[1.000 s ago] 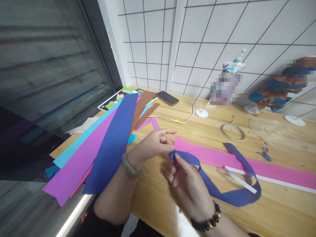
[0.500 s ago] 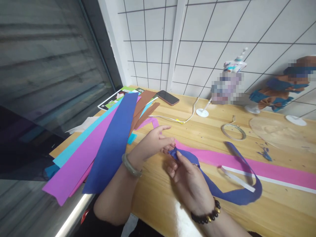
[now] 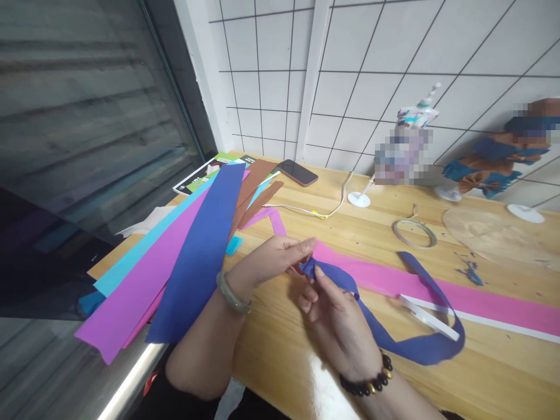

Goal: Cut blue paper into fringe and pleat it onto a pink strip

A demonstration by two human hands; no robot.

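Strip of blue material, pinched at its gathered end between fingers of right hand, close against left hand, grip there unclear; looping rightward over pink strip on desk.

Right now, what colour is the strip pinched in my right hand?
The strip is deep blue; the head view shows it best.

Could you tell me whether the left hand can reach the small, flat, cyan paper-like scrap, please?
Probably yes: the cyan scrap lies near the left hand with nothing visible over it, though that hand is busy at the long blue paper-like strip.
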